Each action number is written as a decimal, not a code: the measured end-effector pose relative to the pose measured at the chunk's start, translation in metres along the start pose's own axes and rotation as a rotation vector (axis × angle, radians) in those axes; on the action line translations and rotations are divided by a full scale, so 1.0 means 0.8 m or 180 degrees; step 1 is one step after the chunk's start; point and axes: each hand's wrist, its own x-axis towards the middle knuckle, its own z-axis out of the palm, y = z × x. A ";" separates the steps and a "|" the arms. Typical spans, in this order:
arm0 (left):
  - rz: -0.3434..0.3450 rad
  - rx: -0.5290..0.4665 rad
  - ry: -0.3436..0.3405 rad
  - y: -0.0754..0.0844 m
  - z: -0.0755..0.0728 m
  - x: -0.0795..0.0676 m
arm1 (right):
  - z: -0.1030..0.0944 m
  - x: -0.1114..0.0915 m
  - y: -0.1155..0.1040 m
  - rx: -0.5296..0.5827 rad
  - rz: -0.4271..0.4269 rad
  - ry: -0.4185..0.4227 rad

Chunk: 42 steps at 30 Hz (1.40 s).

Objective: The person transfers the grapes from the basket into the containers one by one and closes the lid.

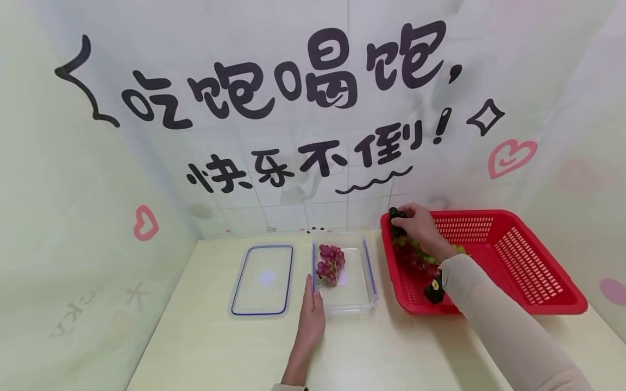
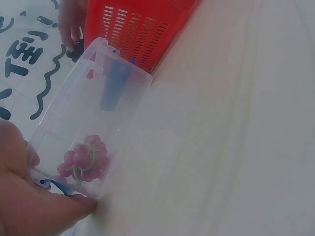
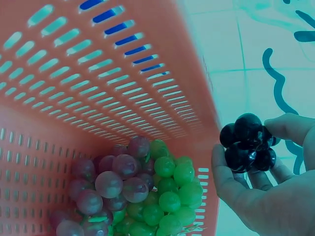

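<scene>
In the head view, my right hand [image 1: 421, 225] pinches a bunch of glossy black round grapes [image 1: 394, 213] by the far left corner of a red plastic basket with slotted walls [image 1: 569, 290]. My left hand [image 1: 313, 316] rests against the left wall of a clear rectangular plastic container [image 1: 349, 308], fingers straight, probably to steady it. One bunch of red-purple grapes [image 1: 331, 265] lies inside, towards its left side. One clear flat lid with a blue seal [image 1: 264, 296] lies apart on the pale table [image 1: 205, 347], left of the container, I judge to leave the top uncovered. So there is one container, one lid and one basket.

In the left wrist view, my thumb and fingers stand apart at the container's end, beside a blue plastic latch [image 2: 58, 186]; a second blue latch [image 2: 114, 86] shows opposite. I make that two.

In the right wrist view, my thumb and fingers are clamped on the black bunch from two sides, likely so it cannot slip; I count at least five berries. In the basket, dusky purple grapes [image 3: 109, 184] and bright green grapes [image 3: 170, 201] lie touching; I cannot tell how many bunches they make.
</scene>
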 end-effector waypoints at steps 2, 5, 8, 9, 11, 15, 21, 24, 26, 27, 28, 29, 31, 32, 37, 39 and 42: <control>0.0013 0.0004 -0.0003 0.000 0.000 0.000 | 0.000 -0.001 -0.002 0.0068 -0.0003 0.0018; 0.0016 0.0014 -0.0002 0.000 -0.001 0.000 | 0.000 -0.002 -0.006 0.0164 0.0006 0.0037; -0.0001 0.0013 -0.0017 0.001 -0.001 0.001 | -0.001 -0.002 -0.011 0.0226 0.0025 0.0029; 0.0004 0.0003 -0.0024 0.001 -0.001 0.002 | -0.001 -0.001 -0.013 0.0245 0.0021 0.0028; 0.0007 -0.0008 -0.0038 0.003 -0.001 0.005 | -0.003 0.001 -0.016 0.0267 0.0012 0.0023; 0.0050 -0.0016 -0.0046 0.008 0.000 0.012 | -0.005 0.003 -0.021 0.0283 -0.0024 0.0031; 0.0054 0.0002 -0.0041 0.009 0.001 0.014 | -0.001 0.001 -0.025 0.0326 -0.0036 -0.0013; 0.0038 0.0006 -0.0037 0.007 0.001 0.013 | 0.002 0.000 -0.027 0.0368 -0.0057 -0.0061; 0.0045 0.0018 -0.0027 0.007 0.001 0.013 | 0.005 -0.001 -0.028 0.0368 -0.0073 -0.0081; 0.0061 0.0022 -0.0019 0.006 0.001 0.013 | 0.006 -0.001 -0.028 0.0369 -0.0078 -0.0085; 0.0048 0.0027 -0.0017 0.006 0.001 0.013 | 0.008 -0.001 -0.029 0.0365 -0.0085 -0.0093; 0.0067 0.0034 -0.0010 0.006 0.001 0.013 | 0.009 -0.001 -0.030 0.0367 -0.0087 -0.0090; 0.0067 0.0035 -0.0008 0.006 0.001 0.012 | 0.012 -0.001 -0.031 0.0390 -0.0082 -0.0100; 0.0043 0.0030 -0.0011 0.006 0.001 0.011 | 0.014 -0.001 -0.031 0.0394 -0.0072 -0.0111; -0.0019 0.0022 -0.0017 0.004 0.000 0.005 | 0.026 -0.003 -0.032 0.0354 -0.0023 -0.0169; -0.0024 0.0025 -0.0016 0.003 0.000 0.003 | 0.031 -0.004 -0.032 0.0335 -0.0040 -0.0197; -0.0021 0.0017 -0.0020 0.002 -0.001 0.002 | 0.039 -0.004 -0.034 0.0334 -0.0092 -0.0241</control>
